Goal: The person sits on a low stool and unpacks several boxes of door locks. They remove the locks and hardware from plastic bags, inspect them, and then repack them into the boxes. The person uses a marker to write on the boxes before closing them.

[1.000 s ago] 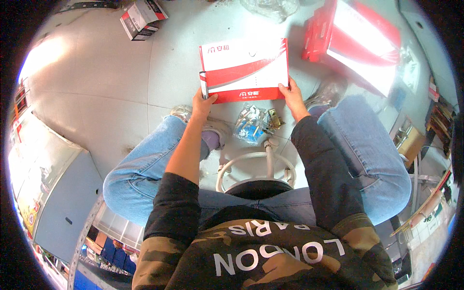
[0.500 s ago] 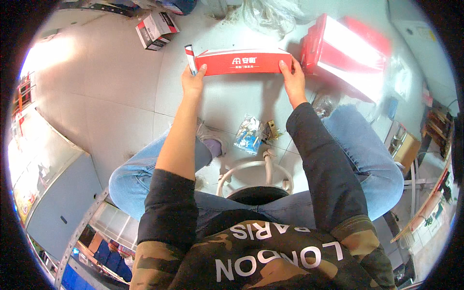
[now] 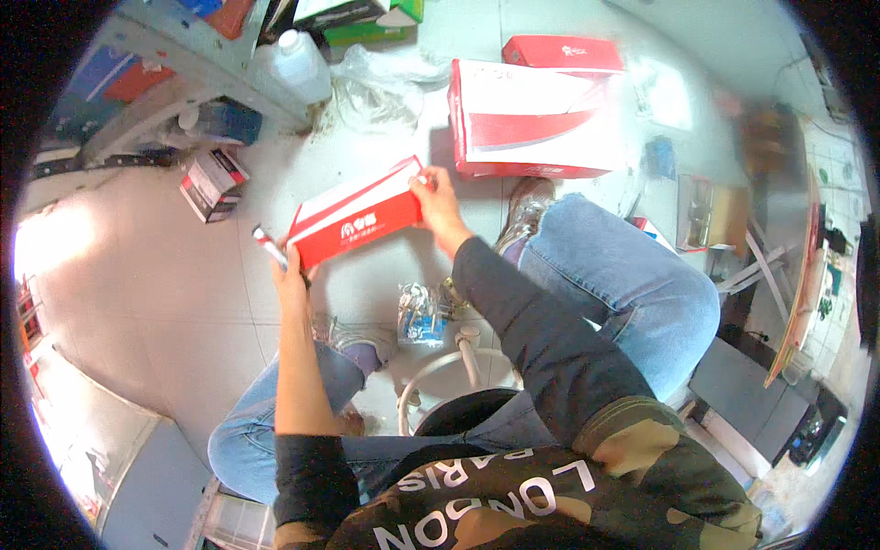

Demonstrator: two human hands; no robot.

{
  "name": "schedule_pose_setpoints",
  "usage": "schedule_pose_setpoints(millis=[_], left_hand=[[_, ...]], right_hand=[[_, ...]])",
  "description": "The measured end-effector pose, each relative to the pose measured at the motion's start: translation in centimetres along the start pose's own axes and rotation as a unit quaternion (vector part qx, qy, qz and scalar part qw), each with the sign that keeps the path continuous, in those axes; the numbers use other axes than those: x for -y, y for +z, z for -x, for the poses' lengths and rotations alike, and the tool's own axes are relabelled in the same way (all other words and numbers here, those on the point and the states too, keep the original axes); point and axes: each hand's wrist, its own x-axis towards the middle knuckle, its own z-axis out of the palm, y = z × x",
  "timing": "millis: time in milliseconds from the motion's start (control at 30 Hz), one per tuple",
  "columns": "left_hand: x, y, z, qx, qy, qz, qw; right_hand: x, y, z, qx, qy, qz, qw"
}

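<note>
A long red and white cardboard box (image 3: 360,220) is held up between my two hands, its left end lower than its right. My left hand (image 3: 291,272) grips the left end and also keeps a slim white stick with red and dark parts (image 3: 268,243), perhaps a marker, against it. At the other end, the fingers of my right hand (image 3: 440,206) close on the box's corner. Below the box, a clear plastic bag of metal parts (image 3: 421,314) lies on the floor between my feet. Beside it, a brass-coloured piece (image 3: 453,295) is partly hidden by my right sleeve.
Larger red and white boxes (image 3: 536,119) stand ahead on the right. A small white and black carton (image 3: 214,186) sits at the left. Near the shelf frame are a translucent jug (image 3: 301,66) and crumpled plastic wrap (image 3: 378,92). A round stool ring (image 3: 405,390) is beneath me.
The box has gone from level to tilted, its left end dropping toward me and its top face now showing more. Both hands keep hold. The whole view has shifted, revealing more shelf.
</note>
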Motion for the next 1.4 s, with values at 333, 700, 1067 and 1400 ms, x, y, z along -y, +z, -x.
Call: schedule_pose_setpoints(millis=[333, 700, 1067, 1400], left_hand=[[-9.1, 6.9, 10.3, -0.073, 0.237, 0.037, 0.968], [-8.5, 24.4, 8.8, 0.139, 0.252, 0.114, 0.951], [-3.7, 24.8, 1.8, 0.113, 0.088, -0.012, 0.99], [-0.9, 29.2, 2.4, 0.112, 0.077, -0.014, 0.991]], right_hand=[[7.4, -6.1, 12.1, 0.019, -0.146, -0.145, 0.978], [14.8, -20.0, 7.5, -0.093, -0.367, -0.172, 0.91], [17.0, -29.5, -3.2, -0.238, -0.232, 0.088, 0.939], [19.9, -27.5, -6.7, 0.063, -0.061, -0.09, 0.992]])
